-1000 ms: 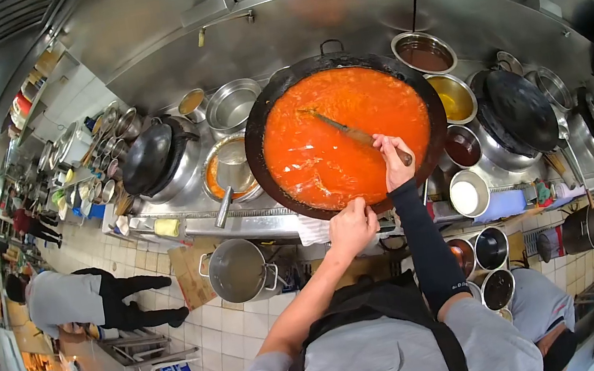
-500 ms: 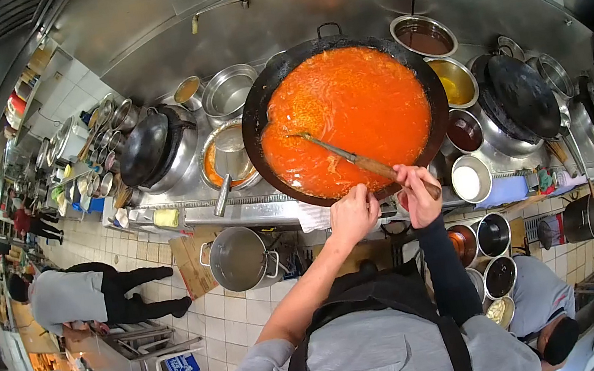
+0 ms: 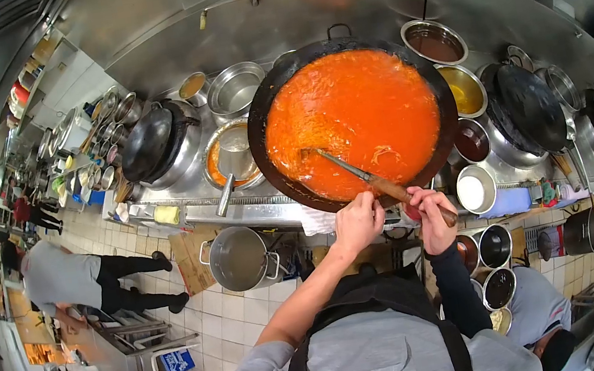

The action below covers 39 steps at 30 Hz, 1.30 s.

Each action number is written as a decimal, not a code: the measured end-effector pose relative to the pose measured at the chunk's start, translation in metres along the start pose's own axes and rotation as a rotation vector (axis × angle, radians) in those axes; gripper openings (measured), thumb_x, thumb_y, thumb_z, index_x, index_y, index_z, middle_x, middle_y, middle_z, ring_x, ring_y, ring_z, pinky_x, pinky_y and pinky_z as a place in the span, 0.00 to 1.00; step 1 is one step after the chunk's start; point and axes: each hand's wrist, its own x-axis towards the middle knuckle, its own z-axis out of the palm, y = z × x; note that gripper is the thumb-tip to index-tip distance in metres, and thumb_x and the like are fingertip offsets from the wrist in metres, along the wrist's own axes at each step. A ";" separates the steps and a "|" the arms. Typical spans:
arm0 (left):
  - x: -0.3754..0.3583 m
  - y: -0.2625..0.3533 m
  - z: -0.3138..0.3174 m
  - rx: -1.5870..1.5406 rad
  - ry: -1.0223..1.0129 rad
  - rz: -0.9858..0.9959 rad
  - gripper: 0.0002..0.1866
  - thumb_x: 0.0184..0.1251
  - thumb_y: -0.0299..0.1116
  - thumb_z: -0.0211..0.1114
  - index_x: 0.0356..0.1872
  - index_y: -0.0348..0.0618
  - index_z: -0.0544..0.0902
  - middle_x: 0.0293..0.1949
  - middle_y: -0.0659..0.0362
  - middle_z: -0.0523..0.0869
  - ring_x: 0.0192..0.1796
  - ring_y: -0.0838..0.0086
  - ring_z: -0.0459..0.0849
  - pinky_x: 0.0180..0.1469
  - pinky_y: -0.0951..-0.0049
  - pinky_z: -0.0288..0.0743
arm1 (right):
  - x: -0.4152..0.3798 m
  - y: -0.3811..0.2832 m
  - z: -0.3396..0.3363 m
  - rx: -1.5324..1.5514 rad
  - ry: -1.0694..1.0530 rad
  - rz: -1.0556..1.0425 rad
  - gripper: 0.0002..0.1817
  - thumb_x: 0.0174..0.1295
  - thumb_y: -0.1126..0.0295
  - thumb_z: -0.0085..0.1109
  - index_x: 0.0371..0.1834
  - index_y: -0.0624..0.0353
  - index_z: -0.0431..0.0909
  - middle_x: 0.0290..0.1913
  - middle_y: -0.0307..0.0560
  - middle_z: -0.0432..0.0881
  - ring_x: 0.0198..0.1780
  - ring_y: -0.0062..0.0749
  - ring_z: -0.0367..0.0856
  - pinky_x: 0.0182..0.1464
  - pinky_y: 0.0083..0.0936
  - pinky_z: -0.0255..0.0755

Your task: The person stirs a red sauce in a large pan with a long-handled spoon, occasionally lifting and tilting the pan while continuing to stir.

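Observation:
A large black wok [image 3: 448, 117] is filled with orange-red sauce [image 3: 356, 115], orange oil and bits showing at its left. My right hand [image 3: 436, 217] wraps round the wooden handle of a long metal-shafted cooking tool [image 3: 381, 184]. The tool slants down to the left, its head sunk in the sauce and hidden. My left hand [image 3: 359, 224] is closed at the wok's near rim, just below the tool's shaft; a white cloth [image 3: 318, 221] hangs beside it.
Left stand a metal pan with a strainer [image 3: 233, 140] and a steel pot [image 3: 239, 259] below the counter. Bowls of sauce [image 3: 433, 42], a white-filled pot [image 3: 476, 189] and another wok [image 3: 531, 104] are right. One co-worker [image 3: 68, 273] is left; another [image 3: 542, 306] bends close on the right.
My right hand has moved right and down with the tool, whose sunken end shifted slightly in the sauce. My left hand stays at the rim. The view shifted slightly; the left co-worker changed posture.

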 end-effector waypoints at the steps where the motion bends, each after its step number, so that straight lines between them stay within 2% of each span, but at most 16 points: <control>1: 0.000 0.000 0.000 0.002 -0.001 -0.002 0.11 0.73 0.34 0.73 0.40 0.42 0.79 0.31 0.48 0.89 0.29 0.46 0.91 0.31 0.47 0.84 | 0.007 0.007 0.003 0.023 0.025 0.018 0.11 0.88 0.73 0.58 0.41 0.63 0.79 0.50 0.53 0.89 0.70 0.50 0.84 0.77 0.45 0.71; 6: 0.001 0.001 0.002 0.016 0.016 -0.003 0.10 0.73 0.34 0.72 0.39 0.42 0.79 0.30 0.48 0.88 0.28 0.47 0.91 0.31 0.48 0.84 | 0.040 0.050 0.019 0.026 0.000 -0.059 0.10 0.88 0.74 0.57 0.43 0.65 0.80 0.56 0.54 0.91 0.71 0.47 0.85 0.79 0.45 0.73; 10: 0.001 0.001 0.002 0.026 0.013 -0.006 0.10 0.74 0.33 0.72 0.38 0.42 0.79 0.30 0.49 0.88 0.28 0.48 0.90 0.30 0.48 0.84 | 0.068 0.085 0.024 0.010 0.005 -0.081 0.11 0.90 0.71 0.56 0.45 0.64 0.79 0.59 0.54 0.90 0.77 0.51 0.82 0.80 0.45 0.75; 14: 0.002 0.003 0.001 0.043 0.025 -0.002 0.09 0.73 0.33 0.72 0.38 0.42 0.79 0.30 0.49 0.88 0.28 0.48 0.91 0.30 0.48 0.84 | 0.099 0.101 0.033 -0.070 0.040 -0.154 0.10 0.89 0.71 0.58 0.47 0.64 0.82 0.60 0.55 0.92 0.75 0.50 0.85 0.78 0.42 0.76; 18: 0.002 0.006 0.000 0.051 0.056 -0.001 0.09 0.72 0.33 0.72 0.38 0.43 0.79 0.30 0.49 0.88 0.28 0.48 0.90 0.30 0.49 0.84 | 0.122 0.111 0.036 -0.154 0.021 -0.216 0.07 0.87 0.78 0.58 0.46 0.65 0.84 0.59 0.53 0.93 0.71 0.45 0.88 0.70 0.35 0.82; 21: -0.001 0.002 0.004 0.041 0.057 0.010 0.09 0.71 0.32 0.72 0.39 0.43 0.79 0.30 0.49 0.87 0.28 0.48 0.90 0.30 0.49 0.84 | 0.136 0.113 0.037 -0.225 -0.017 -0.342 0.07 0.86 0.80 0.59 0.46 0.65 0.84 0.59 0.54 0.93 0.69 0.45 0.89 0.70 0.36 0.83; 22: -0.002 0.001 0.005 0.045 0.058 0.008 0.09 0.71 0.32 0.72 0.39 0.43 0.79 0.30 0.49 0.87 0.28 0.48 0.90 0.31 0.49 0.84 | 0.140 0.115 0.038 -0.236 -0.002 -0.359 0.08 0.87 0.76 0.60 0.45 0.66 0.83 0.59 0.54 0.93 0.67 0.43 0.90 0.71 0.38 0.82; 25: -0.002 0.001 0.005 0.052 0.061 0.010 0.09 0.71 0.32 0.72 0.39 0.43 0.79 0.30 0.49 0.88 0.28 0.48 0.90 0.31 0.49 0.85 | 0.160 0.120 0.035 -0.115 0.220 -0.222 0.10 0.87 0.71 0.62 0.45 0.65 0.83 0.59 0.54 0.93 0.65 0.40 0.90 0.72 0.39 0.81; 26: -0.002 0.001 0.006 0.056 0.063 0.010 0.09 0.71 0.32 0.72 0.39 0.43 0.79 0.31 0.49 0.88 0.29 0.48 0.91 0.31 0.49 0.85 | 0.168 0.120 0.035 0.143 0.295 -0.151 0.13 0.88 0.65 0.63 0.45 0.64 0.83 0.58 0.54 0.93 0.64 0.39 0.90 0.73 0.40 0.80; 27: -0.002 0.001 0.006 0.061 0.065 0.009 0.09 0.71 0.32 0.72 0.39 0.43 0.79 0.31 0.49 0.88 0.29 0.48 0.91 0.31 0.49 0.85 | 0.177 0.114 0.036 0.271 0.369 -0.096 0.14 0.87 0.62 0.65 0.44 0.62 0.81 0.58 0.55 0.93 0.64 0.39 0.89 0.72 0.40 0.80; 29: -0.003 0.001 0.006 0.072 0.044 -0.004 0.09 0.71 0.33 0.71 0.39 0.43 0.79 0.32 0.49 0.88 0.29 0.48 0.91 0.31 0.49 0.85 | 0.191 0.108 0.037 0.347 0.476 -0.038 0.16 0.87 0.59 0.67 0.44 0.60 0.80 0.59 0.56 0.93 0.63 0.40 0.89 0.70 0.39 0.81; 32: -0.003 0.000 0.007 0.072 0.036 -0.006 0.09 0.71 0.33 0.71 0.38 0.43 0.79 0.32 0.49 0.88 0.29 0.48 0.91 0.32 0.49 0.85 | 0.196 0.112 0.040 0.338 0.434 -0.060 0.17 0.86 0.57 0.68 0.45 0.59 0.80 0.59 0.56 0.92 0.63 0.40 0.89 0.68 0.39 0.81; 39: -0.002 -0.002 0.006 0.051 0.062 0.028 0.09 0.70 0.33 0.72 0.38 0.43 0.79 0.32 0.50 0.87 0.29 0.48 0.90 0.31 0.50 0.85 | 0.184 0.111 0.063 0.310 0.395 -0.039 0.16 0.87 0.59 0.66 0.44 0.60 0.80 0.60 0.58 0.92 0.66 0.43 0.89 0.72 0.41 0.82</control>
